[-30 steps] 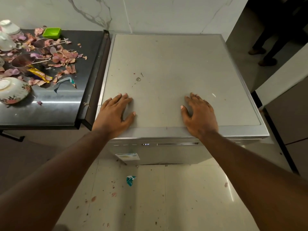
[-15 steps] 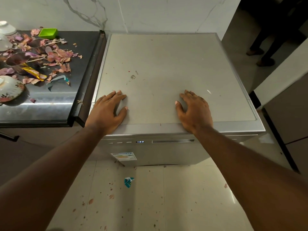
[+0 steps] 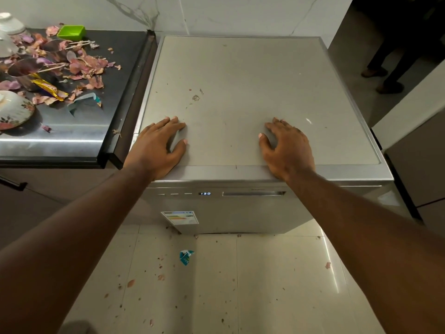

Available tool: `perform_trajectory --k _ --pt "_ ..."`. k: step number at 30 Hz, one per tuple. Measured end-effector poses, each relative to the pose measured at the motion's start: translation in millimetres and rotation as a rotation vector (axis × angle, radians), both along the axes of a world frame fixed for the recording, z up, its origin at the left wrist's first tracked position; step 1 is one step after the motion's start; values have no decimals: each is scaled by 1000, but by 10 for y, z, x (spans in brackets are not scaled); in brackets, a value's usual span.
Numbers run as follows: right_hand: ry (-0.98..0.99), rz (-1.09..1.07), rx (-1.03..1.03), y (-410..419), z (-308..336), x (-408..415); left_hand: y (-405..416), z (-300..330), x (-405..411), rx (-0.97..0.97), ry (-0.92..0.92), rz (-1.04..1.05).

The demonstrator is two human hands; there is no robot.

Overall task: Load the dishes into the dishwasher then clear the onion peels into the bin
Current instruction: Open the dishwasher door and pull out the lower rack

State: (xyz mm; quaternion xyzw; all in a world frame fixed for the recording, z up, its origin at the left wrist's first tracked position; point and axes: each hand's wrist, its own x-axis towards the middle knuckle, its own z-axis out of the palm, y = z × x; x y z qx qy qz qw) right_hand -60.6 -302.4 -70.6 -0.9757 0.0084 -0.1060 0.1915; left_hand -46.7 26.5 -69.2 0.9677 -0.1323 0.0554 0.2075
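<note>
Both hands unmoved since earlier, left hand (image 3: 156, 145) and right hand (image 3: 287, 147) spread flat on dishwasher (image 3: 240, 80) top, door facing the person, arms straight.

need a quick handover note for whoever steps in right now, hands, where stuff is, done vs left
Left hand and right hand both rest flat on the dishwasher top, holding nothing.
Dishwasher door is closed.
Floral bowl and other dishes sit on the dark counter among the onion peels.
Done: nothing loaded.
Left: open the door, load dishes, bin the peels. No bin in view.
</note>
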Motion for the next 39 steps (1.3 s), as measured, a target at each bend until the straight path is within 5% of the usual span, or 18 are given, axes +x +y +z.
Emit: perform_trajectory --k 13,18,22,24,27,30,39 --pt "-26 -2 113 -25 4 -68 -8 -11 -17 -13 -13 1" --pt "-267 -76 321 25 -14 -257 -15 2 -11 -24 -17 -5" --pt "-645 -346 909 321 -147 -678 -15 -19 -5 -39 -31 1" --pt "-674 -513 1238 595 -299 -977 -4 -23 4 -46 -33 9" --pt "-336 -859 1731 900 -468 -1242 -6 -27 -6 -49 -33 19" --pt "-41 -855 2124 987 -518 -1204 -7 -31 -12 -61 -30 23" --pt "-77 -573 2241 1005 -645 -1209 21 -45 5 -85 -19 23"
